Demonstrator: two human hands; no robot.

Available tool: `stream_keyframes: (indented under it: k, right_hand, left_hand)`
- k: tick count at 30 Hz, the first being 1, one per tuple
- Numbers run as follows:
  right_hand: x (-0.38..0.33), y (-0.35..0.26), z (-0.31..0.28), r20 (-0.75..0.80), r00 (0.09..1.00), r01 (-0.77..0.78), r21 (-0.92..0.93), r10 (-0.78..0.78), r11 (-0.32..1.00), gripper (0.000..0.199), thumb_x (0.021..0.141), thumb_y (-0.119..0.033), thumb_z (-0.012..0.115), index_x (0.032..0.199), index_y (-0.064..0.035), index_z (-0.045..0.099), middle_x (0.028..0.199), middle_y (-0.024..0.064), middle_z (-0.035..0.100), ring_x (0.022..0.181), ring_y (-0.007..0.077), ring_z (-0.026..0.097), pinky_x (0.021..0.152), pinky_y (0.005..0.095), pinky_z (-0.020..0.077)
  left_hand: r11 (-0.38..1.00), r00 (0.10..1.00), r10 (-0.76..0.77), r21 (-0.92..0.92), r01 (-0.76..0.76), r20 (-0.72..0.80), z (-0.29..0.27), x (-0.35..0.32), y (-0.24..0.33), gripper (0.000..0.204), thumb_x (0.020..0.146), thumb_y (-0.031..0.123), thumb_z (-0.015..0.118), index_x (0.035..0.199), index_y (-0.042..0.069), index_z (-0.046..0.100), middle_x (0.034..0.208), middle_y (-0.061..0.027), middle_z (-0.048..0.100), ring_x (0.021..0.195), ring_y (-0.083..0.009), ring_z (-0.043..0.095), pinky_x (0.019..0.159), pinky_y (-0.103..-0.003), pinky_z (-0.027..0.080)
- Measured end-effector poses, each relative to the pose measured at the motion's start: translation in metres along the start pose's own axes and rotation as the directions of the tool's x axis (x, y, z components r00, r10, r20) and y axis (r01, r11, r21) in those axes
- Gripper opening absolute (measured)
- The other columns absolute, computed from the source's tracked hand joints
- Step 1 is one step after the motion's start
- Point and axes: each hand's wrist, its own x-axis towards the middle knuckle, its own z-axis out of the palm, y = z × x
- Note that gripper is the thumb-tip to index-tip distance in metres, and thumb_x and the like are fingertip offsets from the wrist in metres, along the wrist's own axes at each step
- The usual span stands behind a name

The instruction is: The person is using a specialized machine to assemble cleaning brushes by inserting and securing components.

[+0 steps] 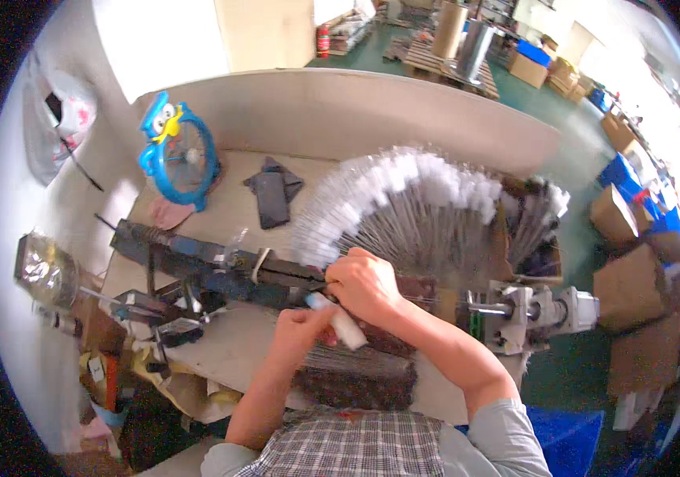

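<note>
My left hand [302, 330] is closed in a pinch on a soft white strip [348, 328] with a light-blue end, in front of the long dark bar-shaped fixture. My right hand [365, 285] is just above it, fingers closed at the right end of the dark fixture [276, 272]; whatever they grip is hidden. Behind my hands a wide fan of thin wires with fluffy white ends [411, 179] spreads over the table. A bundle of bare thin wires [360, 362] lies on a dark brown cloth [356, 391] close to my body.
A motor-like metal unit [534, 314] stands at the right table edge. A blue fan [185, 159] and a dark phone [273, 199] are at the back left. A box [542, 246] holds more white-tipped wires. A low panel [356, 111] borders the far side.
</note>
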Motion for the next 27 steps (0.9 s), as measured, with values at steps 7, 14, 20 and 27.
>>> stream_keyframes:
  k: [7,14,20,27]
  right_hand:
    - [0.000,0.017,-0.018,0.128,0.950,0.285,0.010,-0.284,0.959,0.009,0.071,-0.018,0.061,0.074,-0.0106,0.063,0.076,0.0035,0.060,0.079,0.0225,0.058,0.067,0.0351,0.0503]
    - [-0.023,0.140,-0.081,0.548,0.836,0.326,-0.492,-0.003,0.807,0.008,0.068,-0.010,0.062,0.074,-0.0107,0.068,0.078,0.0070,0.066,0.078,0.0266,0.065,0.061,0.0395,0.0535]
    - [-0.027,0.164,-0.064,0.845,0.528,0.567,-0.424,0.084,0.707,0.009,0.067,-0.012,0.064,0.075,-0.0098,0.069,0.079,0.0066,0.068,0.075,0.0266,0.066,0.060,0.0398,0.0531]
    - [-0.040,0.202,-0.034,0.914,0.405,0.671,-0.293,-0.005,0.681,0.006,0.066,-0.014,0.063,0.068,-0.0111,0.067,0.073,0.0058,0.067,0.074,0.0267,0.065,0.060,0.0402,0.0517]
  left_hand:
    - [0.907,0.997,0.077,0.415,-0.068,-0.004,-0.009,0.012,-0.022,0.034,0.074,0.031,0.072,0.070,-0.003,0.065,0.062,-0.0015,0.060,0.058,-0.0061,0.052,0.052,-0.024,0.042]
    - [0.948,0.998,-0.007,-0.318,0.028,0.067,0.037,0.001,-0.022,0.012,0.080,0.005,0.054,0.085,0.007,0.044,0.068,-0.0051,0.052,0.059,-0.0158,0.056,0.058,-0.035,0.049]
    - [0.972,0.991,0.101,0.204,-0.118,0.090,0.008,0.008,-0.035,0.022,0.075,-0.002,0.062,0.082,0.005,0.042,0.067,-0.0078,0.056,0.054,-0.0141,0.056,0.051,-0.029,0.048]
    - [0.797,0.981,0.153,0.573,-0.191,0.115,-0.034,-0.013,-0.025,0.033,0.076,0.015,0.067,0.102,0.000,0.055,0.088,-0.0072,0.062,0.076,-0.0172,0.061,0.069,-0.030,0.049]
